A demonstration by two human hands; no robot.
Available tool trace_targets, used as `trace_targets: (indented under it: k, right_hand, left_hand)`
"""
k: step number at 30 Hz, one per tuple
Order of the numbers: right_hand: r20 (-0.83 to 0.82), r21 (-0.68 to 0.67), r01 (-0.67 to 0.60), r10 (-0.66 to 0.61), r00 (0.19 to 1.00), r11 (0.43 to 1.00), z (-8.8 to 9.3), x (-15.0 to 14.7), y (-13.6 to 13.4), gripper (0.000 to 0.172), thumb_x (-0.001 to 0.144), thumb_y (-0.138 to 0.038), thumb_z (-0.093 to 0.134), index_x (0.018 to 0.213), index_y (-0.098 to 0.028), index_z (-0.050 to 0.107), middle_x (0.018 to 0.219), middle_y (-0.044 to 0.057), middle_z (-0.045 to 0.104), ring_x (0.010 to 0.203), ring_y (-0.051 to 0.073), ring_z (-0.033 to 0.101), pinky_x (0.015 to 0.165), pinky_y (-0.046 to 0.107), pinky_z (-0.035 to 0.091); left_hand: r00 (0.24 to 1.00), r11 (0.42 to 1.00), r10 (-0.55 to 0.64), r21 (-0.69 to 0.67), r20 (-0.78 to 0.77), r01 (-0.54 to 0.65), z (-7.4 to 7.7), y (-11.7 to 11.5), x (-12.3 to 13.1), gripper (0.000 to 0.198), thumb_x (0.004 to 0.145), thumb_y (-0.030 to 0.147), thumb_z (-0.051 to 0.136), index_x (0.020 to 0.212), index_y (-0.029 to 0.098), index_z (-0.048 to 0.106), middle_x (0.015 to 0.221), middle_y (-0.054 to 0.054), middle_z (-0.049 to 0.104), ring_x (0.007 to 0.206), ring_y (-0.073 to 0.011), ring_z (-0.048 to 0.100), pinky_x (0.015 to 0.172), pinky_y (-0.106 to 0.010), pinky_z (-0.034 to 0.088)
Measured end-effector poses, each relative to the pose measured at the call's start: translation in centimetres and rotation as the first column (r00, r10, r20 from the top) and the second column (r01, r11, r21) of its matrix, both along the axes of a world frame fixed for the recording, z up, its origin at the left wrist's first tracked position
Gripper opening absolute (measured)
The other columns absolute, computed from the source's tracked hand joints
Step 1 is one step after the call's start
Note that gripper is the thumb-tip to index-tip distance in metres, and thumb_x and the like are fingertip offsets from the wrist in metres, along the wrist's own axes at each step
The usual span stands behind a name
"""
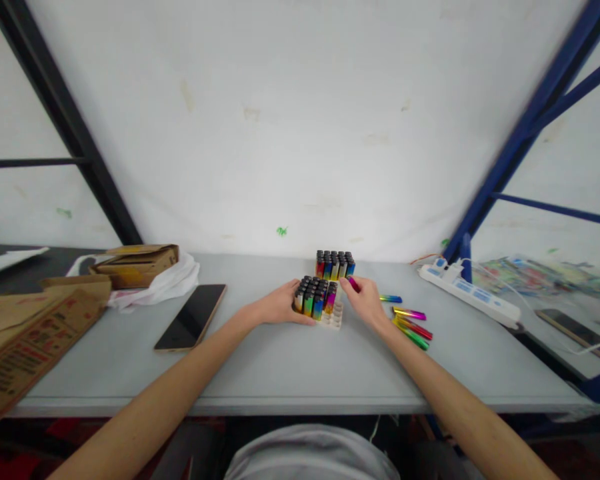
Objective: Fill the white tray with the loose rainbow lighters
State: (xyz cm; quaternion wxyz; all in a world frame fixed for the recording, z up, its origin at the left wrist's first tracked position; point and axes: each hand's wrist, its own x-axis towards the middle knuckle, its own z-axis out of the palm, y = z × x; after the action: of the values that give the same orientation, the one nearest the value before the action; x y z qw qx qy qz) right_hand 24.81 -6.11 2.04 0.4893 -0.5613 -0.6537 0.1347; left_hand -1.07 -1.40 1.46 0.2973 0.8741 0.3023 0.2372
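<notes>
A white tray (333, 320) stands on the grey table, its left part filled with upright colourful lighters (309, 305) with black tops; bare slots show at its right front. My left hand (281, 305) wraps round the left side of this tray. In my right hand (364, 298), just right of the tray, a purple lighter (353, 285) is pinched between the fingers. Behind stands a second block of upright lighters (335, 265). Several loose lighters, among them a green one (416, 339) and a blue one (391, 299), lie to the right of my right hand.
A dark phone (191, 317) lies at the left, near cardboard boxes (135, 267) and a white plastic bag (173, 285). At the right is a white power strip (473, 293) with cables. The white wall (300, 133) rises behind the table.
</notes>
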Motion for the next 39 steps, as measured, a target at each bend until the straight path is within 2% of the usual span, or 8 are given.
trace_targets:
  k: [8, 13, 16, 20, 25, 29, 32, 39]
  right_hand:
    - [-0.013, 0.005, -0.016, 0.016, 1.0, 1.0, -0.1, 0.1, 0.2, 0.051, 0.091, -0.065, 0.049, 0.059, -0.026, 0.038, 0.054, -0.002, 0.041, 0.056, 0.016, 0.038, 0.055, 0.031, 0.025]
    - [-0.002, -0.005, -0.156, 0.156, 0.988, 0.988, 0.9, 0.6, -0.7, 0.046, 0.105, -0.067, 0.036, 0.085, -0.027, 0.049, 0.063, -0.002, 0.051, 0.059, 0.019, 0.047, 0.058, 0.031, 0.036]
    - [0.127, 0.04, -0.219, 0.213, 0.969, 0.975, 1.9, 0.8, -1.6, 0.046, 0.11, -0.062, 0.029, 0.088, -0.027, 0.049, 0.07, 0.0, 0.056, 0.066, 0.021, 0.053, 0.067, 0.033, 0.043]
    - [0.328, 0.152, -0.312, 0.25, 0.911, 0.938, 2.9, 1.0, -2.4, 0.048, 0.11, -0.06, 0.036, 0.081, -0.025, 0.052, 0.083, 0.005, 0.059, 0.081, 0.022, 0.056, 0.077, 0.034, 0.045]
    - [0.364, 0.003, -0.34, 0.315, 0.876, 0.941, 2.5, 1.1, -2.7, 0.045, 0.109, -0.056, 0.045, 0.078, -0.024, 0.051, 0.067, -0.002, 0.054, 0.061, 0.017, 0.048, 0.063, 0.031, 0.037]
    - [0.318, -0.016, -0.367, 0.353, 0.88, 0.93, 1.8, 1.0, -2.6, 0.035, 0.108, -0.054, 0.05, 0.095, -0.023, 0.059, 0.075, 0.0, 0.066, 0.065, 0.018, 0.059, 0.065, 0.03, 0.042]
    - [0.295, -0.025, -0.401, 0.39, 0.872, 0.916, 1.5, 0.9, -2.4, 0.028, 0.105, -0.052, 0.057, 0.104, -0.024, 0.059, 0.073, -0.001, 0.067, 0.063, 0.018, 0.061, 0.064, 0.029, 0.045]
    - [0.275, -0.061, -0.428, 0.427, 0.861, 0.902, 1.4, 0.8, -2.6, 0.024, 0.103, -0.048, 0.063, 0.101, -0.025, 0.055, 0.076, -0.001, 0.069, 0.066, 0.018, 0.064, 0.066, 0.029, 0.048]
  left_hand:
    - [1.0, 1.0, 0.024, 0.014, -0.011, -0.024, -0.1, 0.1, 0.0, 0.093, 0.065, 0.057, 0.096, 0.143, 0.02, 0.06, 0.137, -0.01, 0.068, 0.129, -0.0353, 0.063, 0.118, -0.046, 0.048]
    - [1.0, 1.0, 0.015, 0.01, 0.002, -0.015, -0.1, 0.0, 0.1, 0.09, 0.066, 0.056, 0.095, 0.142, 0.02, 0.061, 0.136, -0.01, 0.068, 0.129, -0.0352, 0.063, 0.117, -0.046, 0.049]
    - [1.0, 1.0, 0.004, 0.013, 0.007, -0.004, -0.1, -0.1, 0.1, 0.09, 0.067, 0.055, 0.095, 0.143, 0.021, 0.061, 0.137, -0.01, 0.068, 0.129, -0.0346, 0.063, 0.117, -0.046, 0.049]
    - [1.0, 1.0, 0.003, 0.013, 0.014, -0.003, 0.0, -0.1, 0.1, 0.09, 0.066, 0.055, 0.095, 0.141, 0.02, 0.062, 0.135, -0.01, 0.069, 0.127, -0.0347, 0.064, 0.116, -0.045, 0.049]
    - [1.0, 1.0, -0.004, 0.019, 0.016, 0.004, 0.0, 0.0, 0.1, 0.088, 0.066, 0.054, 0.095, 0.14, 0.02, 0.063, 0.137, -0.01, 0.068, 0.128, -0.0353, 0.063, 0.117, -0.047, 0.048]
    - [1.0, 0.999, 0.011, 0.031, 0.015, -0.011, -0.1, 0.0, 0.2, 0.088, 0.065, 0.056, 0.096, 0.138, 0.021, 0.065, 0.135, -0.01, 0.069, 0.125, -0.0354, 0.065, 0.117, -0.047, 0.049]
    - [1.0, 0.999, 0.03, 0.032, 0.004, -0.03, -0.1, 0.0, 0.1, 0.088, 0.064, 0.057, 0.096, 0.137, 0.02, 0.065, 0.133, -0.01, 0.07, 0.124, -0.0355, 0.065, 0.116, -0.048, 0.049]
    - [0.999, 0.999, 0.034, 0.034, 0.005, -0.034, -0.2, 0.0, 0.2, 0.085, 0.064, 0.056, 0.096, 0.136, 0.021, 0.066, 0.132, -0.01, 0.069, 0.123, -0.0351, 0.065, 0.114, -0.048, 0.05]
